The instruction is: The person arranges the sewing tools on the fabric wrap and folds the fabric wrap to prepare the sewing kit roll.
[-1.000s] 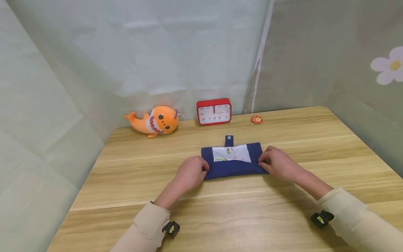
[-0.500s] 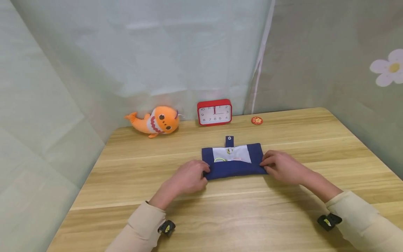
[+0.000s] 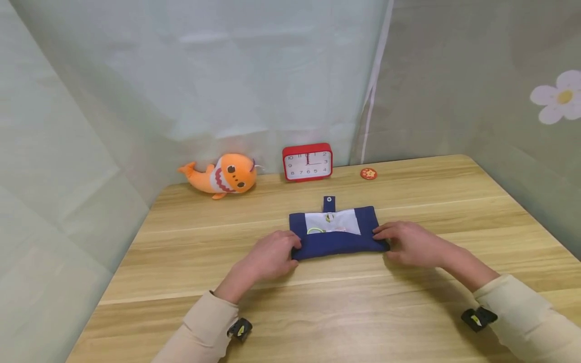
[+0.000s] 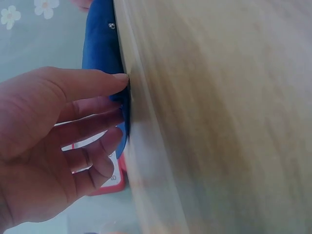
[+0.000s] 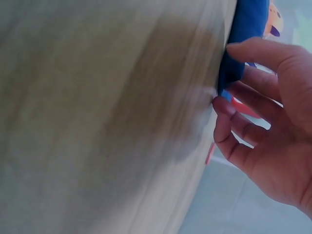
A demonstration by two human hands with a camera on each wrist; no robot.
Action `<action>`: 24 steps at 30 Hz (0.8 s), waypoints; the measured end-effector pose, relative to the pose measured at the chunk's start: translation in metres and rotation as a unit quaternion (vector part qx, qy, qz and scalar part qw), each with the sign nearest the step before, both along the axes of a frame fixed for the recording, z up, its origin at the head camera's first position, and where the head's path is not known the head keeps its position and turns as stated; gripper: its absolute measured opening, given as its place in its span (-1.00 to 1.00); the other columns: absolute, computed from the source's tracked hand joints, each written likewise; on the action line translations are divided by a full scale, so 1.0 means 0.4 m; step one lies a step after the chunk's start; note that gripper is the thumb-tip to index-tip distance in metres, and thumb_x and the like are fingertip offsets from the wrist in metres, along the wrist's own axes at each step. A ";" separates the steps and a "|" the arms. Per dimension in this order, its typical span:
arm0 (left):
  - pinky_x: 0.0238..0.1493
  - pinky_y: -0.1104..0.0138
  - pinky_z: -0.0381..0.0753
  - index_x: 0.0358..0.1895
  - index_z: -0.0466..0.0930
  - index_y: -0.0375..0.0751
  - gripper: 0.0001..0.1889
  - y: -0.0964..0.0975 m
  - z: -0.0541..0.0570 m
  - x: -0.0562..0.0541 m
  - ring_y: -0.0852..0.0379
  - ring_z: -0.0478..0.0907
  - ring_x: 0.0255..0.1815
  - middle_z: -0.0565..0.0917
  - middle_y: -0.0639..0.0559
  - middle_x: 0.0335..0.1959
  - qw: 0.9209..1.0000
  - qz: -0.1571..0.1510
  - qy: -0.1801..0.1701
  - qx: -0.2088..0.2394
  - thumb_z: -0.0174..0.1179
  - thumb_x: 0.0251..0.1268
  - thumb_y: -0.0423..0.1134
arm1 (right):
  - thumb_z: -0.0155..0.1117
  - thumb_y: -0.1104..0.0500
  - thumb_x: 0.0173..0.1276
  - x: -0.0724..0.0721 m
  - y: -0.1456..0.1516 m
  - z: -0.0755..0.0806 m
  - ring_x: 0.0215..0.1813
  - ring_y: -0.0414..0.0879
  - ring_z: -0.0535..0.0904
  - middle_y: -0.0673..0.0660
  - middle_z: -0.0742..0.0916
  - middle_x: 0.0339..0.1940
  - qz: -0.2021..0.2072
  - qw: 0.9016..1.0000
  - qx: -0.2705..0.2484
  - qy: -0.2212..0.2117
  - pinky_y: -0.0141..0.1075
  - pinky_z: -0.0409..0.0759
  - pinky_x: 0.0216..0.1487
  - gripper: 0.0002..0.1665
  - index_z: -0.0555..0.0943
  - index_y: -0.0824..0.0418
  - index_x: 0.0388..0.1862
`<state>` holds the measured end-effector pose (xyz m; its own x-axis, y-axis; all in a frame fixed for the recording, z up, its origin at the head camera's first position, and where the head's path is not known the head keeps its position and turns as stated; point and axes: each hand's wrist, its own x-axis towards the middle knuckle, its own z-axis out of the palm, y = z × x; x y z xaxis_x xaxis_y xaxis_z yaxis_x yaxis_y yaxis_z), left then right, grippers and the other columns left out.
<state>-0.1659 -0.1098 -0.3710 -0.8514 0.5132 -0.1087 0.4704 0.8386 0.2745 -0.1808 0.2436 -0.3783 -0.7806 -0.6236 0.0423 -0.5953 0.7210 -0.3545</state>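
Note:
A navy cloth pouch (image 3: 340, 244) lies folded on the table, its near part turned up over a white inner panel (image 3: 347, 220). A snap tab (image 3: 329, 204) sticks out from its far side. At the left end my left hand (image 3: 272, 256) holds the folded edge, fingers on top and thumb at the near side. My right hand (image 3: 415, 245) holds the opposite end in the same way. In the left wrist view a small metal snap (image 4: 111, 26) shows on the pouch's outer face. The right wrist view shows the thumb (image 5: 243, 50) against the blue cloth.
Along the back of the wooden table (image 3: 345, 312) sit an orange shark plush (image 3: 233, 174), a red clock (image 3: 307, 164) and a round red badge (image 3: 368, 174). Pale curtains (image 3: 272, 75) hang behind.
Both thumbs have shifted down to the near edge of the fold and the fingers have straightened somewhat. Both wrists have moved slightly outward. The pouch stays nearly in place.

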 end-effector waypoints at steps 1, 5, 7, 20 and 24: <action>0.36 0.03 0.58 0.12 0.73 -0.28 -0.64 0.000 0.000 0.000 -0.11 0.64 0.26 0.74 -0.16 0.16 1.000 -0.002 0.003 -0.003 0.47 0.32 -0.21 | 0.49 0.25 0.24 0.001 0.000 -0.002 0.31 0.34 0.65 0.29 0.76 0.23 0.001 1.000 0.000 0.007 0.25 0.56 0.33 -0.55 0.76 0.30 0.13; 0.30 0.03 0.62 0.10 0.73 -0.29 -0.66 -0.002 -0.002 0.003 -0.11 0.66 0.19 0.74 -0.15 0.10 1.000 -0.013 0.022 -0.010 0.45 0.34 -0.22 | 0.50 0.31 0.21 0.003 -0.004 -0.007 0.24 0.31 0.69 0.29 0.78 0.18 0.009 0.999 -0.002 0.041 0.20 0.62 0.26 -0.59 0.76 0.30 0.08; 0.25 0.04 0.64 0.07 0.73 -0.30 -0.70 -0.004 -0.005 0.003 -0.11 0.68 0.14 0.75 -0.15 0.05 0.999 -0.023 0.039 -0.008 0.43 0.35 -0.25 | 0.49 0.33 0.22 0.004 -0.006 -0.009 0.22 0.28 0.71 0.28 0.79 0.16 0.011 0.999 -0.005 0.050 0.17 0.64 0.24 -0.61 0.76 0.30 0.07; 0.19 0.03 0.66 -0.04 0.70 -0.30 -0.88 -0.014 -0.005 -0.005 -0.11 0.70 0.01 0.74 -0.12 -0.12 0.997 -0.046 0.054 0.027 0.19 0.52 -0.39 | 0.21 0.26 0.58 -0.026 0.011 -0.011 -0.32 -0.28 0.49 0.02 0.75 -0.22 -0.032 0.995 -0.077 -0.048 -0.34 0.50 -0.29 -0.67 0.68 0.32 0.22; 0.18 0.02 0.65 -0.02 0.65 -0.27 -0.86 -0.017 -0.001 -0.012 -0.07 0.68 -0.02 0.72 -0.08 -0.14 0.998 -0.029 0.023 0.047 0.10 0.60 -0.35 | 0.14 0.21 0.65 -0.042 0.013 -0.006 -0.22 -0.16 0.54 0.05 0.74 -0.15 -0.062 0.990 -0.098 -0.080 -0.29 0.51 -0.24 -0.71 0.66 0.25 0.21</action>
<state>-0.1708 -0.1168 -0.3714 -0.8233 0.5673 -0.0190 0.5307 0.7813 0.3285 -0.1976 0.2488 -0.3808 -0.8574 -0.5142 0.0227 -0.4314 0.6939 -0.5766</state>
